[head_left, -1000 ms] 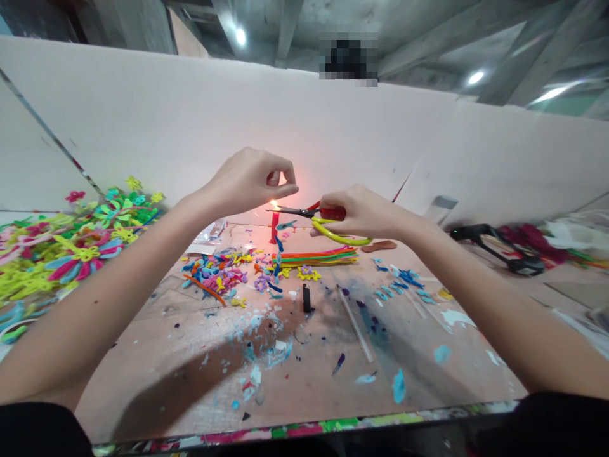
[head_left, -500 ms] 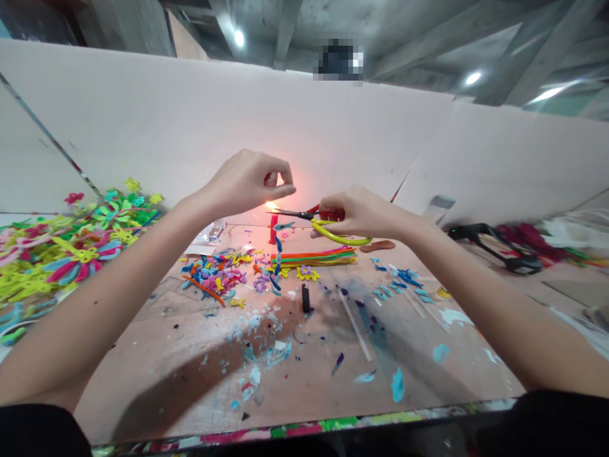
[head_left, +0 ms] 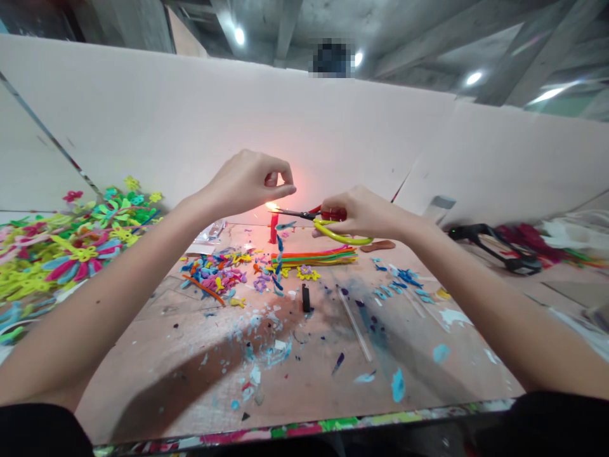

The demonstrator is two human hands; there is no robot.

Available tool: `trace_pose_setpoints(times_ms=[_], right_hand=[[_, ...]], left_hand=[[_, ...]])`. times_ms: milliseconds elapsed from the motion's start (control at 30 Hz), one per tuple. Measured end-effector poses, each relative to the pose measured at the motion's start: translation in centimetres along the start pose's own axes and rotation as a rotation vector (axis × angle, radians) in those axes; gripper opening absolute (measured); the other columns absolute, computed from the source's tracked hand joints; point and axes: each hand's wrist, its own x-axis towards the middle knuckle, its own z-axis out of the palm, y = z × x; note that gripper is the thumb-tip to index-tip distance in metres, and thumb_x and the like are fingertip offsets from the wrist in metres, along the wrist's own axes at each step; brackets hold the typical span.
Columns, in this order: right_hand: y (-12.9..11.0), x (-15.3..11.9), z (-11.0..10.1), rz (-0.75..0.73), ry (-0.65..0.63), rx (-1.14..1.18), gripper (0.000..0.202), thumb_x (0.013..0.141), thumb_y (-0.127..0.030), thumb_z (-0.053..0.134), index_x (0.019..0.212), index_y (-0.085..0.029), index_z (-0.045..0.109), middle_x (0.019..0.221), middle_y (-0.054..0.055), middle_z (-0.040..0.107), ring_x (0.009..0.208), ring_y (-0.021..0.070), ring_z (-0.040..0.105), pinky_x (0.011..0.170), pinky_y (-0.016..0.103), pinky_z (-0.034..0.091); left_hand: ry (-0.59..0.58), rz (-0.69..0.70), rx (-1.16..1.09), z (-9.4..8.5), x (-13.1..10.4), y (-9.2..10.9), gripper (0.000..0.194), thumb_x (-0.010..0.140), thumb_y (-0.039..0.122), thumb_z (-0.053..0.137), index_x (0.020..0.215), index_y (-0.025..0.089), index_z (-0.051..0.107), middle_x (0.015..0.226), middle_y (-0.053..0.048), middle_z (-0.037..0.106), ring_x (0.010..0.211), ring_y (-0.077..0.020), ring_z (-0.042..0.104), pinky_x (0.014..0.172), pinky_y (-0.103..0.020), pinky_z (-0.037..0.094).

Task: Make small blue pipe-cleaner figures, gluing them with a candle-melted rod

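My right hand holds scissors with yellow and red handles, their dark blades pointing left into the flame of a lit red candle. Above the flame is my left hand, thumb and forefinger pinched together; what they grip is too small to make out. A strand of blue pieces hangs beside the candle, below the blades; its upper end is unclear. Behind that strand lies a bundle of orange and green fuzzy stems.
Colourful fuzzy flowers are heaped at the left. Small bent pieces lie left of the candle. A black lighter-like object, a clear stick and blue pieces lie nearer or rightward. A black device stands at the right.
The scissors and my right hand have shifted very slightly to the right. My left hand has hardly moved.
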Motion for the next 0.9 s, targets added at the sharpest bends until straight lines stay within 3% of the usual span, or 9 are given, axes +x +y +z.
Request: trace_pose_setpoints(times_ms=[633,900], right_hand=[[0.3,-0.3,0.7,0.045,-0.008,-0.033,0.036,0.087,-0.046,0.06,0.064,-0.019,0.05,0.051,-0.005,0.043,0.05,0.0082,0.031,0.052,0.029,0.021],[3.0,-2.3,3.9,0.1,-0.039,0.007,0.037,0.086,-0.052,0.054,0.086,-0.015,0.061,0.074,0.004,0.062,0.061,0.0127,0.048,0.057,0.026,0.028]], left_hand=[[-0.01,-0.03,0.016,0.1,-0.2,-0.2,0.024,0.085,0.033,0.058,0.091,0.016,0.075,0.064,0.001,0.052,0.061,-0.0108,0.045,0.066,-0.029,0.032],[0.206,-0.11,-0.001,-0.3,-1.2,-2.1,0.028,0.087,0.037,0.054,0.092,0.015,0.072,0.063,0.0,0.049,0.063,-0.0135,0.044,0.067,-0.032,0.034]])
